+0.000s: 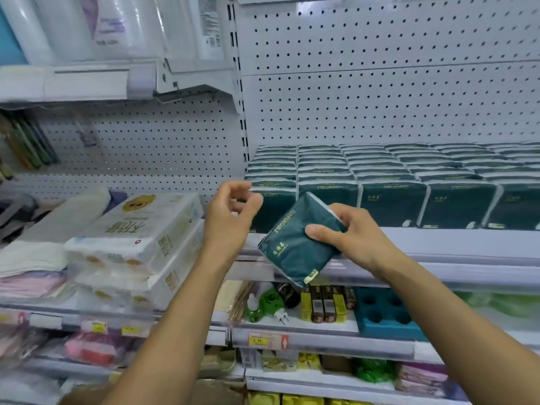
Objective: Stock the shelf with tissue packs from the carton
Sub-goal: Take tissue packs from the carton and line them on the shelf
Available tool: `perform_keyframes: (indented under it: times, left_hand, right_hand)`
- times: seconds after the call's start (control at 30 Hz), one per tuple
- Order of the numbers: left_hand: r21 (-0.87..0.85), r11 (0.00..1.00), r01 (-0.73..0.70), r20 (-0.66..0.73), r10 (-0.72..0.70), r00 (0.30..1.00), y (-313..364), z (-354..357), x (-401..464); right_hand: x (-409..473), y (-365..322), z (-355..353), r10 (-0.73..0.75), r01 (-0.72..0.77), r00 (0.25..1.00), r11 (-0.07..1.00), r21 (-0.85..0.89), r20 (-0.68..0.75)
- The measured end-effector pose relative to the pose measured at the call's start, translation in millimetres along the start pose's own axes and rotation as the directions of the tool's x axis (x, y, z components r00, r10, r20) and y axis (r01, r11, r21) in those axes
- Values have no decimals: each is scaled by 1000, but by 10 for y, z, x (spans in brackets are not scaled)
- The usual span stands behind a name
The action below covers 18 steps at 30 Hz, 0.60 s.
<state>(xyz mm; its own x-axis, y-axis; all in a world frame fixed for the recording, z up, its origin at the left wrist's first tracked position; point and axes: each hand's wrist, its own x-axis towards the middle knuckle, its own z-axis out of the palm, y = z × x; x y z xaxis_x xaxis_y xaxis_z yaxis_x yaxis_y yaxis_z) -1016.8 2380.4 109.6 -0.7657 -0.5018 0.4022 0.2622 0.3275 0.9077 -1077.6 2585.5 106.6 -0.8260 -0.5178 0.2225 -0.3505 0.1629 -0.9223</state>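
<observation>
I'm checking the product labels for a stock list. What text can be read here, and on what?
"COMFORTABLE": held green pack, in the right hand.
"COMFORTABLE": shelved green packs.
Gold logo on the held pack: too small.
White packs: large characters, blurred.
Price tag: unreadable.

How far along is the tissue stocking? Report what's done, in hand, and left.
Done: rows of green tissue packs already fill most of the shelf. In hand: the right hand grips one green pack, tilted, before the shelf edge; the left hand holds nothing. Left: placing this pack. The carton isn't visible.
</observation>
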Motion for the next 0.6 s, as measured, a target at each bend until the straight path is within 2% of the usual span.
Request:
perform_keyframes:
  times: [0.03,0.07,0.1,0.17,0.23,0.33,0.43,0.47,0.6]
  left_hand:
    - [54,999,-10,-112,16,994,-58,21,47]
    - [115,993,6,-157,12,988,-121,27,90]
    - [183,982,38,-140,-12,990,-189,38,132]
    - [277,954,117,-21,-116,993,-272,73,181]
    - [253,948,191,72,-215,974,-293,121,212]
    - [218,942,255,101,-282,954,-264,186,248]
    - [198,944,263,92,-285,954,-262,210,284]
    - [195,946,258,88,-279,956,-272,215,288]
    - [194,956,220,81,-239,968,-271,231,264]
  right_hand:
    - [-22,56,-66,-10,14,996,999,39,-84]
    - [-37,115,-119,-13,27,987,996,89,-160]
    - [-56,173,-170,-5,36,975,991,132,-224]
    - [-75,283,-251,13,29,948,991,127,-317]
    - [-67,359,-298,14,6,926,999,50,-378]
    - [-12,429,-291,-1,-32,898,997,-68,-439]
    - [70,516,-284,-64,-139,891,904,-405,-449]
    - [102,544,-283,-77,-163,887,870,-466,-454]
    - [169,498,-230,-62,-192,866,875,-444,-496]
